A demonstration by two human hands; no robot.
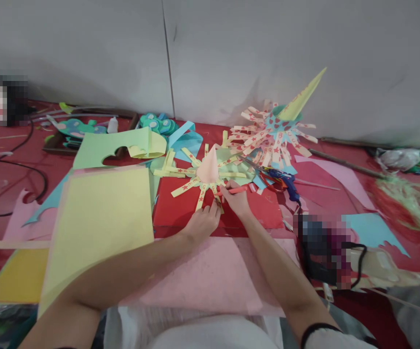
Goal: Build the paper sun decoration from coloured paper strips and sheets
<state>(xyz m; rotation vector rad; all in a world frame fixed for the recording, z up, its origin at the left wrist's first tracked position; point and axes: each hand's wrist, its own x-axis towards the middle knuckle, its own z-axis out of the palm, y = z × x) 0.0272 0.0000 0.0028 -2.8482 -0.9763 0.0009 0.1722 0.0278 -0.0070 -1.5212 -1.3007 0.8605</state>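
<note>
My right hand is closed round a red marker pen, its tip over a yellow paper strip. Bent fingers of my left hand pinch the near end of that strip, partly hiding it. The strip belongs to a paper piece with a pale pink cone standing in the middle and yellow strips spreading outward, several bearing red stars and letters. It lies on a red board. Behind it to the right is a similar piece with a tall yellow cone and many marked strips.
Scissors and a blue glue gun lie right of the board. Yellow sheets are stacked on the left, pink sheets in front. A white bottle stands behind. A grey wall bounds the table's back.
</note>
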